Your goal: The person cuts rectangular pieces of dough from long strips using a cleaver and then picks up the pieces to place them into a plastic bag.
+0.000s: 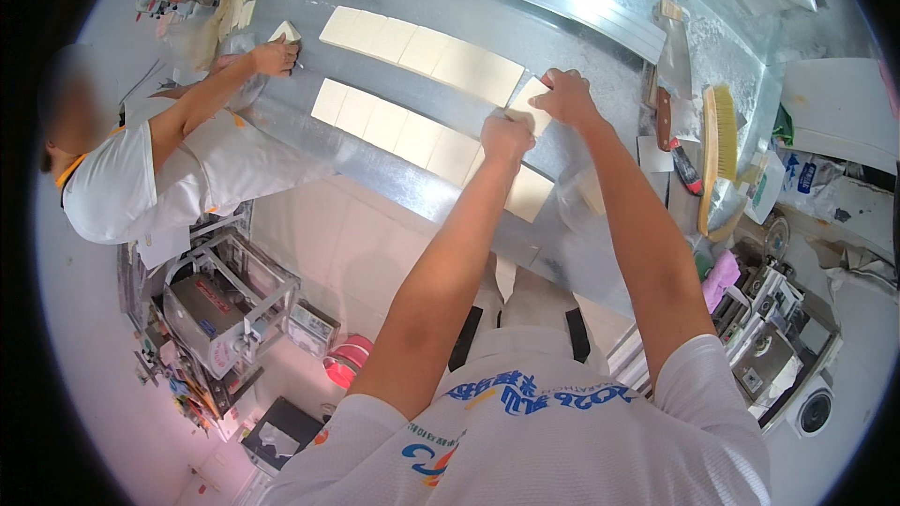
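Two rows of cream-coloured, flat-sided pieces that look like cut dough lie on a metal table. The far row (pixel 422 50) ends close to my hands, and the near row (pixel 394 129) runs beneath my left wrist. Between my hands is a single slab of dough (pixel 527 105), tilted at the right end of the far row. My left hand (pixel 507 138) is closed at its near left edge. My right hand (pixel 567 98) grips its right side with bent fingers. My left hand and forearm hide part of the near row.
At the left a co-worker's hand (pixel 275 57) touches a pale piece (pixel 286 32). A cleaver (pixel 673 56), a wooden-handled knife (pixel 664 117), a red-and-black cutter (pixel 687 169) and a long bristle brush (pixel 720 136) lie on the right. The floury metal table (pixel 323 155) has its near edge before my body.
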`<state>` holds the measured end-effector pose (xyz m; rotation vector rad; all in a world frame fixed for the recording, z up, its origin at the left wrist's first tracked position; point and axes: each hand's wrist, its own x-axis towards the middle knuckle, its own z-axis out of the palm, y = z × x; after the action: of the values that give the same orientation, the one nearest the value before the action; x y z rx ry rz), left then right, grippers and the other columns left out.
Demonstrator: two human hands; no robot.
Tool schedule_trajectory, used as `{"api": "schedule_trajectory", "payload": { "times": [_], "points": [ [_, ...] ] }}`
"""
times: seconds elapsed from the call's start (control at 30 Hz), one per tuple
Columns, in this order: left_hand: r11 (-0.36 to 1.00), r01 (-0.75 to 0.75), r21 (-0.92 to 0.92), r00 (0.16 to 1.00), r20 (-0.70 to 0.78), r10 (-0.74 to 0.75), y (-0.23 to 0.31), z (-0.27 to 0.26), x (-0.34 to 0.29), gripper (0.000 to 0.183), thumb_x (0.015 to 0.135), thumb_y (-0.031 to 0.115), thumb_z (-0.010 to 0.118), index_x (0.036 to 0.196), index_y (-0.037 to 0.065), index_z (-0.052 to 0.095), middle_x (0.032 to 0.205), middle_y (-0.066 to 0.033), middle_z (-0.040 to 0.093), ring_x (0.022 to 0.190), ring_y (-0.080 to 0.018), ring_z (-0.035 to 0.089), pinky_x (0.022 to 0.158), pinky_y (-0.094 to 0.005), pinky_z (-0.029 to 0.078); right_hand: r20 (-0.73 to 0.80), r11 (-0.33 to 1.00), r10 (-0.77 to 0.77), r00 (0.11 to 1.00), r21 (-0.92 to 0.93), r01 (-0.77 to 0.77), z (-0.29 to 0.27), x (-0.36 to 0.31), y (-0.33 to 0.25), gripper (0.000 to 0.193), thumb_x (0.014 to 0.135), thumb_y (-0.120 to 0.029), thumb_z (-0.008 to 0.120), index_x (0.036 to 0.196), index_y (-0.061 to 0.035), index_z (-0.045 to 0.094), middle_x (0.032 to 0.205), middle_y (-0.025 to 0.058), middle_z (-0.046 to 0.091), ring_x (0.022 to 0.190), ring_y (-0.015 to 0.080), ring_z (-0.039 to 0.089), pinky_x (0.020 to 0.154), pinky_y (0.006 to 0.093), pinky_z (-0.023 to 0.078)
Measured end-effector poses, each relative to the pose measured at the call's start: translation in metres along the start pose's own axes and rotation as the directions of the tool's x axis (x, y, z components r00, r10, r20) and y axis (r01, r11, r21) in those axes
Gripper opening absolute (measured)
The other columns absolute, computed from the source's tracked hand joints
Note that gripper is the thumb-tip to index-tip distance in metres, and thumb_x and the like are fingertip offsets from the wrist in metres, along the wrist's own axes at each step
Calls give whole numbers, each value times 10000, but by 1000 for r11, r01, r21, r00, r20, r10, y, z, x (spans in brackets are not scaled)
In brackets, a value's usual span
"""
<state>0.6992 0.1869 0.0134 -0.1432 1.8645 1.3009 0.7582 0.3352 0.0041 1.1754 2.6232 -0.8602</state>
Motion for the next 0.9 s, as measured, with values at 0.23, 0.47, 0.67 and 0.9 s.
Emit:
{"api": "schedule_trajectory", "payload": {
  "times": [0.23, 0.47, 0.67, 0.9],
  "points": [
    [993, -11, 118, 1000, -2, 11, 21, -2, -12, 174, 908, 4, 718, 894, -167, 693, 825, -221, 744, 676, -289, 789, 581, -348, 667, 152, 950, 143, 978, 257, -178, -12, -6, -6, 540, 721, -355, 852, 1178, -99, 718, 1218, 142, 756, 1223, 365, 681, 1057, 579, 481],
    [993, -38, 109, 998, 43, 34, 18, 0, -5, 188, 884, -27, 726, 965, -190, 678, 858, -226, 746, 676, -279, 787, 566, -356, 685, 273, 922, 198, 941, 275, -274, -14, -2, -2, 609, 657, -322, 825, 1216, -103, 725, 1259, 140, 751, 1231, 390, 682, 1065, 646, 433],
    [995, -65, 78, 997, 55, 61, 11, -5, -1, 224, 866, -48, 747, 1012, -196, 663, 919, -221, 740, 700, -276, 784, 564, -363, 689, 137, 924, 84, 987, 359, -129, -9, -21, -4, 565, 668, -307, 834, 1182, -108, 710, 1139, 118, 774, 1081, 356, 718, 1042, 598, 456],
    [993, -28, 115, 995, 93, 17, 17, -8, -3, 275, 882, -74, 722, 1108, -192, 617, 942, -218, 722, 740, -275, 785, 584, -362, 693, -70, 889, -70, 995, 448, 94, -29, -50, -16, 617, 735, -146, 858, 1292, -77, 601, 1041, 130, 758, 972, 318, 739, 891, 451, 558]
  ]
}}
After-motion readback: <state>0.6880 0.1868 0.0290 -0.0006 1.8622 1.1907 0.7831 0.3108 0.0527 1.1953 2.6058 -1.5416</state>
